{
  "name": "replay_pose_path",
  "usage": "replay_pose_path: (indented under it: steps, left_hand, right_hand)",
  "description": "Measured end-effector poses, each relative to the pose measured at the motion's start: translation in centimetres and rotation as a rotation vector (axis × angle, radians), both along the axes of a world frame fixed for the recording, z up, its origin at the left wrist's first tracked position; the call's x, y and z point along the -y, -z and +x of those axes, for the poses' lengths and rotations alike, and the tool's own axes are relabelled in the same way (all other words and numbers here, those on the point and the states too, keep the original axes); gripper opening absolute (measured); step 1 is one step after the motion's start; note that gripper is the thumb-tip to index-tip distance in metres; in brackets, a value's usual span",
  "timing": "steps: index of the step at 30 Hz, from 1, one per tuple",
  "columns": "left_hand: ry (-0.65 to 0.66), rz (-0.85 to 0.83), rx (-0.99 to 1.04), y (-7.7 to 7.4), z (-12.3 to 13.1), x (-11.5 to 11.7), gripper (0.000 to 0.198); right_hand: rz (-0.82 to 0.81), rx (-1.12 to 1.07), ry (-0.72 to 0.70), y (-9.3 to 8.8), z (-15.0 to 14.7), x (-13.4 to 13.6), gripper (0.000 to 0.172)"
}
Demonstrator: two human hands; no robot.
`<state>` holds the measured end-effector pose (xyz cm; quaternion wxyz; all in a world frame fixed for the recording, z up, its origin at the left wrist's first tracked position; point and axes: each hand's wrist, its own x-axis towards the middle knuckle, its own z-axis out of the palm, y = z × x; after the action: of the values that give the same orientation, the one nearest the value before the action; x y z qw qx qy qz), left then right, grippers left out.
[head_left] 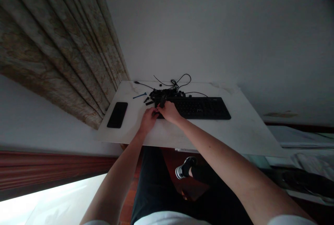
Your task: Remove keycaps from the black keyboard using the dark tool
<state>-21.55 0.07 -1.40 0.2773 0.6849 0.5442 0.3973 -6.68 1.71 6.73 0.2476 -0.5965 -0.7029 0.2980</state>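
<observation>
Black keyboard lies flat on a white table, and both hands meet at its left end. The right hand reaches in on a long, nearly straight forearm and rests palm down on the keyboard's left corner, its fingers closed narrowly around a slim dark piece that stands up just above that corner. The left hand comes in with the wrist slightly bent and sits just left of the keyboard, its curled fingertips pressed to the keyboard's left edge and touching the right hand; whether it grips anything cannot be made out. A heap of loose black pieces lies just behind the keyboard's left end, with thin cables looping behind it. A blue tool lies to the keyboard's left, and a phone lies face up well apart, further left, near the curtain.
</observation>
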Motion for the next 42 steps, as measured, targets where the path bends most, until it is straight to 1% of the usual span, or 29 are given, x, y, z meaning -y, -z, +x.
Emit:
replay_pose_path:
  steps: [5,10,16,26,34,37,40,42]
  left_hand:
    - [0.005,0.007,-0.017,-0.2,0.0,0.1,0.016]
    - [0.019,0.048,-0.073,-0.1,-0.1,-0.1,0.017]
    - [0.058,0.047,-0.134,0.2,-0.3,-0.4,0.004]
    - [0.123,0.082,-0.144,-0.5,-0.2,-0.4,0.011]
    - [0.112,0.124,-0.14,-0.5,-0.1,-0.1,0.014]
    - [0.112,0.118,-0.139,-0.4,-0.1,0.0,0.016]
    - [0.076,0.098,-0.123,-0.2,-0.1,0.0,0.025]
    - [0.061,0.086,-0.118,-0.2,-0.1,0.1,0.03]
  right_hand:
    - [-0.041,0.06,-0.03,-0.5,-0.3,-0.6,0.017]
    - [0.011,0.023,-0.057,-0.5,0.1,0.0,0.015]
    - [0.068,0.062,-0.118,-0.4,0.1,0.2,0.018]
    - [0.076,0.088,-0.122,-0.8,0.3,-0.1,0.019]
    - [0.074,0.038,-0.098,-0.5,0.5,0.0,0.019]
    - [0.061,0.002,-0.074,-1.2,0.3,0.1,0.02]
    - [0.084,0.002,-0.056,-2.9,-0.4,-0.4,0.022]
    - [0.111,0.07,-0.08,-4.2,-0.8,-1.0,0.021]
